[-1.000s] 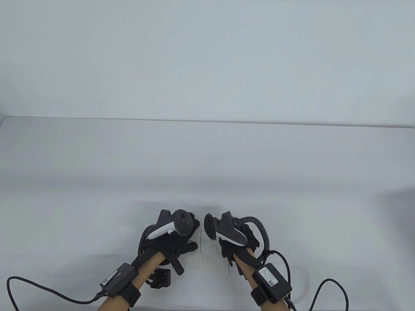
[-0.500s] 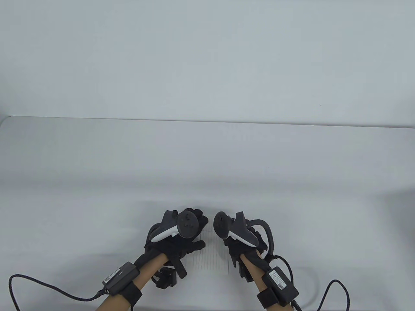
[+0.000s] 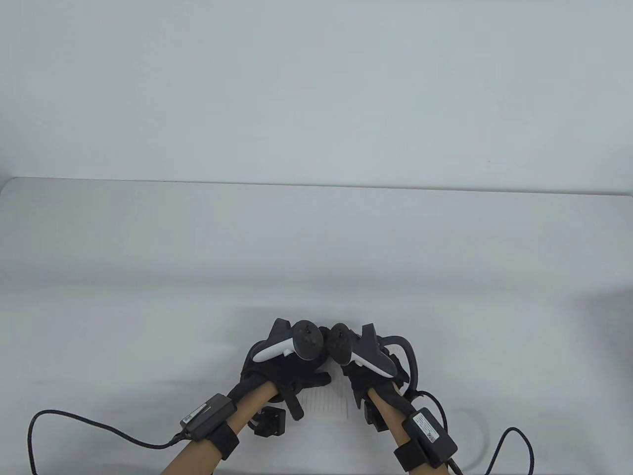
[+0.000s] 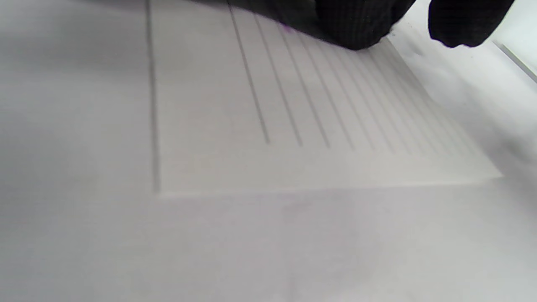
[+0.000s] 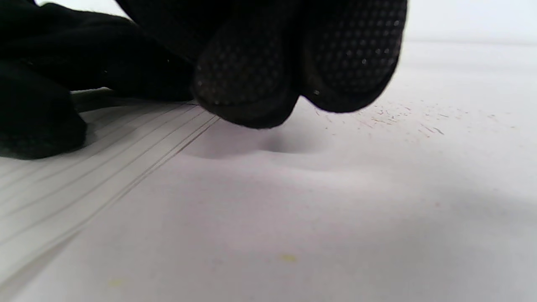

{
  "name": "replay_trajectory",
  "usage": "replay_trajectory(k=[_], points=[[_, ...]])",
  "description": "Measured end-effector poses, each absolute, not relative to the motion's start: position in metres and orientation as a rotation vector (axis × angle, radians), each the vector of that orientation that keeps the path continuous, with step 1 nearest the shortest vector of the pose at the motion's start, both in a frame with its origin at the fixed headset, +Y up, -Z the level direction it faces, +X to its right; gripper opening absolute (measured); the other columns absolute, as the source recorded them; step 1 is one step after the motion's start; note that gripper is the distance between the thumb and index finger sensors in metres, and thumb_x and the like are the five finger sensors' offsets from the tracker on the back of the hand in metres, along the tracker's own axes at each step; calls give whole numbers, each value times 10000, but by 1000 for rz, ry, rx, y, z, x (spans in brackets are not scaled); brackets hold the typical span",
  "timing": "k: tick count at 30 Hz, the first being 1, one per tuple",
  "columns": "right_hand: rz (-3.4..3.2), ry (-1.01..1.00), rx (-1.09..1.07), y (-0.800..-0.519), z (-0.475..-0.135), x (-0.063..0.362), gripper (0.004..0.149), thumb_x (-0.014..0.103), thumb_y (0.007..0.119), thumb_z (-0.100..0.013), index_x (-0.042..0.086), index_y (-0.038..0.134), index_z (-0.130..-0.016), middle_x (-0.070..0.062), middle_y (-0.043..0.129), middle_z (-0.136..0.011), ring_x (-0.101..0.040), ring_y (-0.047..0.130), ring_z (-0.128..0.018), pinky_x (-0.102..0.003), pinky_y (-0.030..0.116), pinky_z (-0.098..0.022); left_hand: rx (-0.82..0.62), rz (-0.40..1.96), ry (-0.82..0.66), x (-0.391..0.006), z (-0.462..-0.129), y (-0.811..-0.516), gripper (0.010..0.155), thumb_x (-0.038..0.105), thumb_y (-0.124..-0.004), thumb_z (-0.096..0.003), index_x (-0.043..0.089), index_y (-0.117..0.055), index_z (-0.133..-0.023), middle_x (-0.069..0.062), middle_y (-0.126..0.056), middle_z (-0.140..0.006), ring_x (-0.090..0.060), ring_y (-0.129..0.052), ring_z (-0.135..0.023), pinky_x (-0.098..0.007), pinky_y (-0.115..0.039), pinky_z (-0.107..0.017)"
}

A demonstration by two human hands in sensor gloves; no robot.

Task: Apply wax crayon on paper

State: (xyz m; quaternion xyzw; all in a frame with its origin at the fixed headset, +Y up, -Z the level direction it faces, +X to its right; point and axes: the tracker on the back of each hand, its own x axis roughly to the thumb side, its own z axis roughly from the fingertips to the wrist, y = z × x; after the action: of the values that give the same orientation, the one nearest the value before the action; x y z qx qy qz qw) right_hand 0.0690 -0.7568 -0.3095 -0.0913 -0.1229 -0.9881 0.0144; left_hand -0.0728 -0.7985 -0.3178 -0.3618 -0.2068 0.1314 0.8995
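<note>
A sheet of lined paper point(image 3: 329, 402) lies on the white table near the front edge, mostly covered by both hands. My left hand point(image 3: 304, 378) rests on the paper with fingers spread; its fingers point(image 4: 344, 21) press on the sheet point(image 4: 293, 126) in the left wrist view. My right hand point(image 3: 363, 378) is at the paper's right edge with its fingers point(image 5: 247, 75) curled and bunched just above the table, beside the sheet point(image 5: 63, 188). No crayon shows in any view; what the right fingers hold is hidden.
The table's far edge point(image 3: 316, 184) runs across the middle of the table view. Cables point(image 3: 99, 430) trail from both wrists along the front. Faint scratch marks point(image 5: 402, 117) and small yellow specks point(image 5: 287, 257) dot the table beside the paper.
My left hand has slid right over the paper. The right hand shifted slightly right, then held still. The two trackers now nearly touch and less paper shows.
</note>
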Motion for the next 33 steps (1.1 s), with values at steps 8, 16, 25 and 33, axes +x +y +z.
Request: replay_trajectory(k=[8,16,25,33], points=[[-3081,-345,-242,-758,-312,65,399,266,722,-548,165,761,-932,-94,882,-794,-57,954,-381,-298,852,-330,-757,274,-401,-75,-321,-799,738,506,-574,-596,453,-38,-1101,224,99,-1174,-91,165,-1111,-487,153,-759],[-3096,-419,-242,-756,-312,64,404,263,732,-544,133,773,-924,-106,898,-767,-35,953,-325,-277,859,-283,-766,273,-398,-75,-322,-799,736,511,-567,-595,463,-28,-1094,236,110,-1167,-78,178,-1106,-495,159,-754],[-3023,-749,-236,-749,-308,60,412,257,734,-548,107,765,-931,-121,902,-754,-32,952,-303,-274,859,-264,-770,274,-398,-75,-321,-799,739,513,-564,-595,465,-18,-1091,239,119,-1163,-75,189,-1101,-500,160,-752],[-2936,-973,-273,-748,-303,57,411,258,738,-549,107,767,-930,-123,905,-747,-39,951,-313,-280,856,-272,-773,274,-399,-75,-321,-800,739,516,-561,-594,469,-14,-1088,241,124,-1160,-76,193,-1099,-500,164,-751]])
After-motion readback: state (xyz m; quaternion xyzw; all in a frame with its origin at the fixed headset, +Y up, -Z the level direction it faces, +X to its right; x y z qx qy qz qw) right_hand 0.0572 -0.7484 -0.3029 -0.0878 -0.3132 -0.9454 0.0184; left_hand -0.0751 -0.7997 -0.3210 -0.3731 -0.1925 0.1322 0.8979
